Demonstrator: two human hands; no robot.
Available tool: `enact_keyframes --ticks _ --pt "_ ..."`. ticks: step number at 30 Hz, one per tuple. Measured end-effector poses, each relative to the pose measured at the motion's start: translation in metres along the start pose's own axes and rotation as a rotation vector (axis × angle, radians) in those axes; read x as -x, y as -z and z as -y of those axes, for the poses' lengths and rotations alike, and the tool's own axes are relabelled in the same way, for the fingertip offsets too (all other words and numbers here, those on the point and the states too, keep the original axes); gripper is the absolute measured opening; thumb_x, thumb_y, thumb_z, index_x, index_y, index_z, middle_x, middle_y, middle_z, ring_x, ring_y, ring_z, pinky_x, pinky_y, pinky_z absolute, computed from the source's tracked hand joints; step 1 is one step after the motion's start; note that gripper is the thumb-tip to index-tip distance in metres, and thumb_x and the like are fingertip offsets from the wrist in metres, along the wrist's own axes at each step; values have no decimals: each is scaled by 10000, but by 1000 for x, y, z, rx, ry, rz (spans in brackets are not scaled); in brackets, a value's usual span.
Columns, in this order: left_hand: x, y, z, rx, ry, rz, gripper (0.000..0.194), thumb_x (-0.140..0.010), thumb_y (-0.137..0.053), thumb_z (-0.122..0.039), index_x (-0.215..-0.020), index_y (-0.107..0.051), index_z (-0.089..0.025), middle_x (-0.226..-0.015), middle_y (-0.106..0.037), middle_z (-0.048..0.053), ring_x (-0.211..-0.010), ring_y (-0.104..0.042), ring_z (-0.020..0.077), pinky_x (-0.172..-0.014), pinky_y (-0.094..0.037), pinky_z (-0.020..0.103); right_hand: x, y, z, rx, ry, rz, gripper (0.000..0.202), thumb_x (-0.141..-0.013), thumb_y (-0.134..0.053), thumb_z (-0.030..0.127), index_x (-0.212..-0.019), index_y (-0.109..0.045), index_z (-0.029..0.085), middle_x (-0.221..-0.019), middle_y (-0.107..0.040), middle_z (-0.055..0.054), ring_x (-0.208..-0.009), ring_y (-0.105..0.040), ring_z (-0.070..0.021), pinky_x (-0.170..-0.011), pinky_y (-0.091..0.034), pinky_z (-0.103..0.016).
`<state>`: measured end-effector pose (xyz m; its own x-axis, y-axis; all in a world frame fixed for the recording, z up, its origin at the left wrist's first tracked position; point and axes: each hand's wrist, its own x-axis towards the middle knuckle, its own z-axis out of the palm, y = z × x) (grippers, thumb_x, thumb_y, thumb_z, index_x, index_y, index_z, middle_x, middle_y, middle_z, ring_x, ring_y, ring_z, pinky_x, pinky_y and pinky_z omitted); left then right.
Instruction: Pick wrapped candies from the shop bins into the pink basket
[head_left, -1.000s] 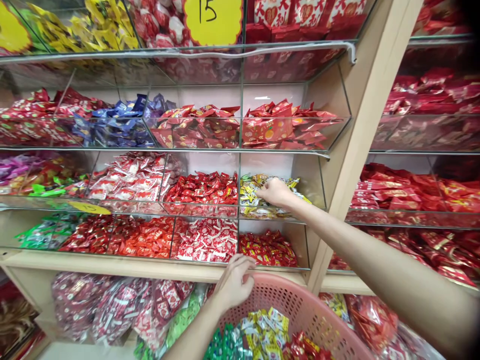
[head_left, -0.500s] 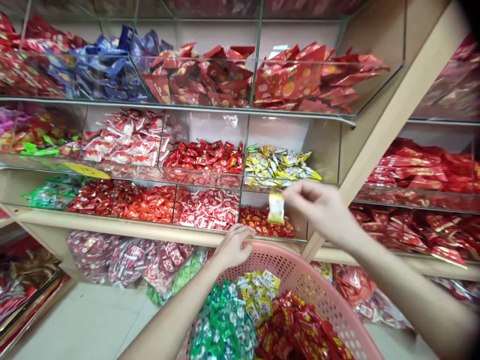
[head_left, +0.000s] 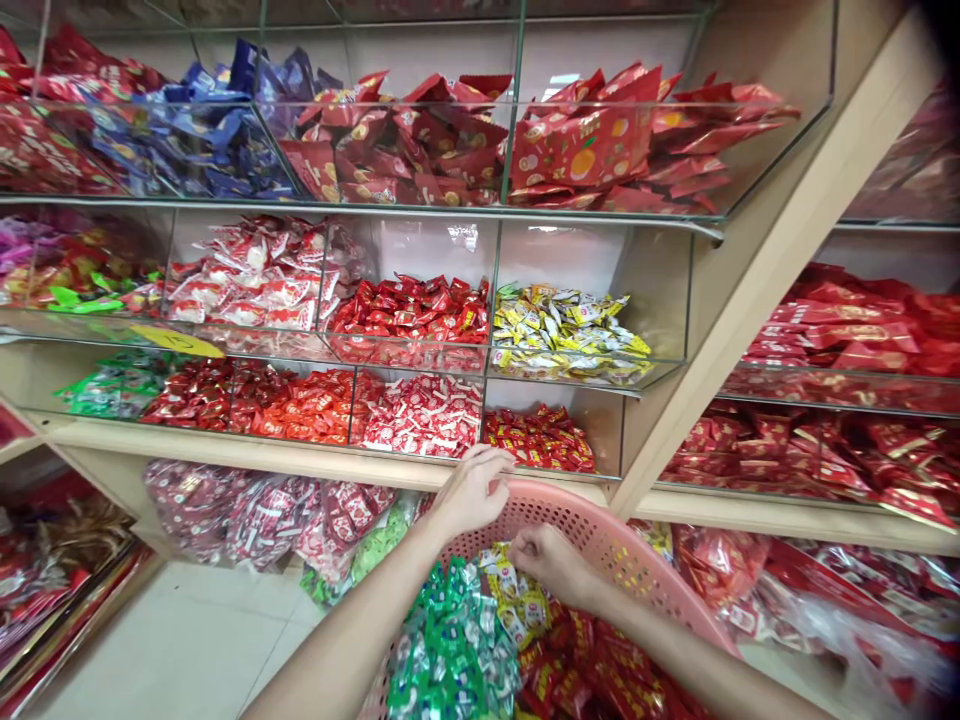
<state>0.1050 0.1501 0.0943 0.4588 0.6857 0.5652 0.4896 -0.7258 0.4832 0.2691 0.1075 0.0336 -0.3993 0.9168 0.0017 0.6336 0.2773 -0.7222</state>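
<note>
My left hand (head_left: 471,490) is curled over the far rim of a pink perforated basket (head_left: 600,520), its fingers closed on the rim. Inside the basket, my right hand (head_left: 551,562) is just above the yellow-and-white wrapped candies (head_left: 521,605), fingers bent together; whatever they hold, if anything, is hidden. Green candies (head_left: 450,640) fill the basket's left side and red ones (head_left: 592,665) lie at the right. Beyond the basket, a shelf bin holds more yellow-and-white candies (head_left: 562,325).
Clear-fronted shelf bins of red candies (head_left: 540,438), white-and-red candies (head_left: 424,415) and blue packets (head_left: 217,140) rise ahead. A slanted wooden post (head_left: 780,270) stands right of them. Bagged candies (head_left: 270,515) sit under the bottom shelf's wooden edge (head_left: 247,452).
My right hand has moved down and left from in front of the shelves into the basket. The yellow candy packet it held no longer shows between its fingers. My left hand stays on the rim.
</note>
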Motion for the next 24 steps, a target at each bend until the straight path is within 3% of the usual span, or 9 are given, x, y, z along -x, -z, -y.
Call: enact_keyframes --ticks 3,6,11,15,17,19,22,24 --pt "1 1 0 3 2 -2 292 -721 -462 -52 -916 -630 -189 -1038 -637 33 -1025 -510 189 -950 -380 356 1 8 13 111 15 -86 315 -817 -481 328 -542 -479 175 -533 -472 29 -528 -426 -111 -516 -292 -233" --pt "1 2 0 6 9 10 314 -702 -464 -46 -919 -630 -202 -1040 -636 27 -1038 -502 200 -949 -377 372 9 33 42 162 132 -199 367 -880 -426 384 -579 -488 184 -578 -502 15 -555 -445 -123 -532 -320 -242" --pt "0 2 1 7 -1 20 317 -707 -463 -52 -915 -638 -214 -1007 -644 18 -1003 -511 196 -925 -379 377 14 108 116 186 469 -453 318 -899 -439 349 -655 -553 180 -635 -513 -2 -600 -469 -116 -574 -351 -241" --pt "1 1 1 -5 -1 4 292 -696 -470 -45 -875 -638 -204 -1035 -643 9 -999 -508 189 -931 -373 369 -24 171 157 267 554 -689 243 -842 -525 333 -671 -580 169 -615 -525 8 -595 -467 -108 -595 -353 -241" --pt "1 1 1 -6 7 1 307 -682 -465 -36 -869 -642 -204 -1036 -644 14 -1005 -508 192 -931 -375 373 -52 194 163 270 507 -636 192 -792 -567 309 -685 -615 157 -636 -571 2 -608 -490 -108 -599 -364 -238" --pt "2 1 1 -7 7 3 327 -668 -459 -29 -871 -647 -203 -1033 -644 24 -1005 -513 199 -932 -376 385 -78 208 162 228 431 -472 154 -741 -599 282 -694 -649 144 -645 -611 0 -606 -512 -107 -596 -381 -232" --pt "2 2 0 -7 5 5 328 -676 -455 -35 -878 -650 -203 -1031 -643 31 -1003 -514 206 -927 -381 395 -104 216 156 169 330 -258 144 -677 -641 266 -696 -681 129 -632 -642 2 -593 -536 -107 -585 -407 -224" --pt "2 2 0 -9 4 2 316 -689 -455 -39 -875 -650 -205 -1023 -644 29 -999 -512 207 -922 -385 393 -111 215 152 147 304 -198 144 -660 -653 264 -698 -693 131 -645 -663 -1 -603 -556 -109 -591 -425 -222"
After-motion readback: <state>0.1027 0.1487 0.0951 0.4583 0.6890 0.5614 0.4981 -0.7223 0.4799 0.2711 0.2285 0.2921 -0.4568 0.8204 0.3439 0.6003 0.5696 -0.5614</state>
